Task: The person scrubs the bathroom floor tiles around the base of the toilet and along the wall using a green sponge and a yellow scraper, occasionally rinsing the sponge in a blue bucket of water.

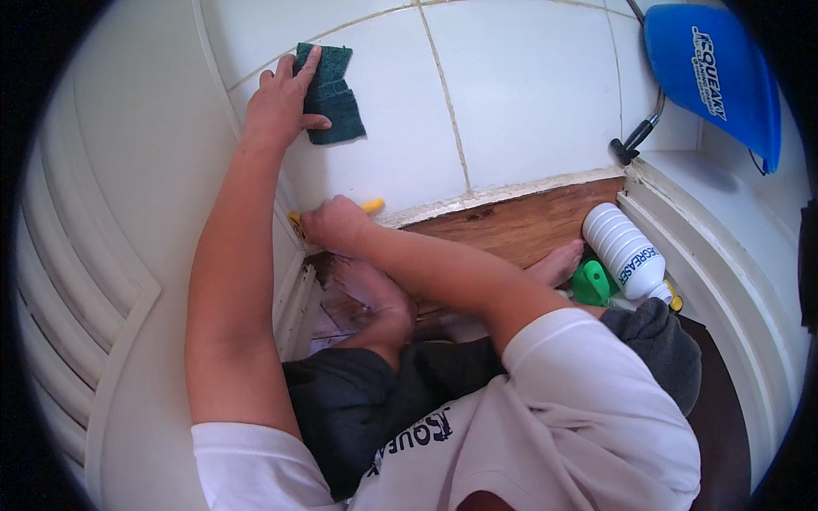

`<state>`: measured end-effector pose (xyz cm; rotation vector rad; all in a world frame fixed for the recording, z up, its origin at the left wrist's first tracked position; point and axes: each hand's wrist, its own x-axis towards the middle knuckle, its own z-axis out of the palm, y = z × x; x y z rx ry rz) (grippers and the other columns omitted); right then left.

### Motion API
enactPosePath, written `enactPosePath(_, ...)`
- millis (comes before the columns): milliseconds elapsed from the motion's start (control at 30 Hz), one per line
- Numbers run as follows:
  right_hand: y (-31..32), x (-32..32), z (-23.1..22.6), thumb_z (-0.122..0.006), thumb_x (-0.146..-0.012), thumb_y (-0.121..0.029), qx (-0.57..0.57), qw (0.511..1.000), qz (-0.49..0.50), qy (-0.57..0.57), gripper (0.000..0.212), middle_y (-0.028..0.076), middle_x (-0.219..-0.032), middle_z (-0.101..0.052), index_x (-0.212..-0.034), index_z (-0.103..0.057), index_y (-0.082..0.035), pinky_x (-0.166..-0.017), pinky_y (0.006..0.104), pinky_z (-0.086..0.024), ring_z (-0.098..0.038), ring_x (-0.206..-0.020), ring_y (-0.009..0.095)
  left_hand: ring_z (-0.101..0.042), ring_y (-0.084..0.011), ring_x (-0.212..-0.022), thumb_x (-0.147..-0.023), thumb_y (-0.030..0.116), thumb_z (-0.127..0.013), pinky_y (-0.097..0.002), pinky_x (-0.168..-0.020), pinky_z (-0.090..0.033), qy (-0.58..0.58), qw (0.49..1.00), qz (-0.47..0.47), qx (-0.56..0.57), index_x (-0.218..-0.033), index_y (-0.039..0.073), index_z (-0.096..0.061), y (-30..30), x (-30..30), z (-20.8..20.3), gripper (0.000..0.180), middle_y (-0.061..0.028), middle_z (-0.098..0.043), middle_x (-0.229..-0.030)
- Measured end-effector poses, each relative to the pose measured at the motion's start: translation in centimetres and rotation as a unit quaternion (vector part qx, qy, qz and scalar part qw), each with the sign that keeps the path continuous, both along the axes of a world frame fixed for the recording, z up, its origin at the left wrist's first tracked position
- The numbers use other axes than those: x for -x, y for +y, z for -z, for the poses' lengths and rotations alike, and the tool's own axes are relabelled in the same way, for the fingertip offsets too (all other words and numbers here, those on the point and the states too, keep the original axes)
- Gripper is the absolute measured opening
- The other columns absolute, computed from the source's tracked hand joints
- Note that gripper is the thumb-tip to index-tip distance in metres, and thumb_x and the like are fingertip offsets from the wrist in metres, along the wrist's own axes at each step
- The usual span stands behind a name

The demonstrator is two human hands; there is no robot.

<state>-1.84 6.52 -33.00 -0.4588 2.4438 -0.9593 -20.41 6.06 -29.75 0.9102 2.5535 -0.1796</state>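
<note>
My left hand point(281, 102) lies spread over the left edge of a dark green scouring pad point(339, 109) on the white floor tile. Its index finger is stretched along the pad and its thumb is apart on the lower side. My right hand point(336, 223) reaches across my body and is closed round a yellow-handled tool point(372, 206) by the tile's near left corner. The tool's other yellow end point(295, 223) shows at the wall; its working part is hidden, so its kind cannot be made out.
A white ribbed bottle point(626, 249) stands at the right beside a green plastic thing point(593, 283). A blue cap-like visor point(716, 81) and a black-tipped metal rod point(639, 136) are at the far right. A wooden strip point(511, 223) borders the tiles. A louvred door point(77, 247) is on the left.
</note>
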Motion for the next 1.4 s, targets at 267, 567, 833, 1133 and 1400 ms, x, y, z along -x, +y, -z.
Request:
enactPosePath(267, 4.3, 0.1, -0.2, -0.058, -0.081, -0.032, 0.015, 0.999, -0.026, 0.018, 0.023, 0.008, -0.069, -0.065, -0.085, -0.059, -0.009, -0.055, 0.0383, -0.047, -0.065, -0.068, 0.025, -0.047, -0.0336, -0.115, -0.053, 0.033, -0.085, -0.0421, -0.092, -0.048, 0.016, 1.000, 0.010, -0.022, -0.144, 0.034, -0.024, -2.0, 0.2, 0.9, 0.110, -0.0107, -0.039, -0.137)
enactPosePath(567, 1.9, 0.0, 0.8, -0.055, -0.082, -0.029, 0.015, 1.000, 0.001, -0.016, 0.022, 0.010, -0.072, -0.066, -0.088, -0.060, -0.008, -0.060, 0.0418, -0.050, -0.066, -0.070, 0.028, -0.045, -0.0333, -0.118, -0.052, 0.034, -0.084, -0.0418, -0.093, -0.048, -0.019, 1.000, 0.001, -0.004, -0.144, 0.034, -0.025, -0.4, 0.4, 0.6, 0.109, -0.0091, -0.038, -0.138)
enactPosePath(833, 19.1, -2.7, -2.1, -0.052, -0.086, -0.049, -0.114, 0.988, -0.108, -0.005, 0.041, 0.006, -0.071, -0.062, -0.089, -0.052, -0.009, -0.057, 0.0394, -0.049, -0.064, -0.070, 0.025, -0.048, -0.0327, -0.113, -0.053, 0.033, -0.084, -0.0425, -0.090, -0.049, 0.008, 0.999, 0.018, -0.046, -0.144, 0.034, -0.025, -1.5, 0.4, 0.8, 0.109, -0.0083, -0.041, -0.134)
enactPosePath(1133, 14.2, -2.5, -2.0, -0.051, -0.087, -0.048, -0.114, 0.988, -0.097, -0.029, 0.041, 0.008, -0.070, -0.062, -0.089, -0.050, -0.007, -0.057, 0.0384, -0.050, -0.064, -0.069, 0.025, -0.050, -0.0306, -0.110, -0.053, 0.033, -0.085, -0.0408, -0.088, -0.052, 0.005, 1.000, 0.005, -0.011, -0.144, 0.032, -0.025, -1.0, 0.1, 0.1, 0.109, -0.0065, -0.040, -0.134)
enactPosePath(1400, 11.8, -2.5, -1.6, -0.054, -0.086, -0.043, -0.129, 0.987, -0.092, -0.008, 0.035, 0.008, -0.074, -0.064, -0.092, -0.049, -0.009, -0.059, 0.0405, -0.048, -0.064, -0.073, 0.025, -0.049, -0.0302, -0.111, -0.054, 0.033, -0.085, -0.0393, -0.088, -0.051, -0.009, 1.000, 0.000, 0.001, -0.144, 0.032, -0.023, -0.8, 0.1, -0.4, 0.110, -0.0064, -0.038, -0.135)
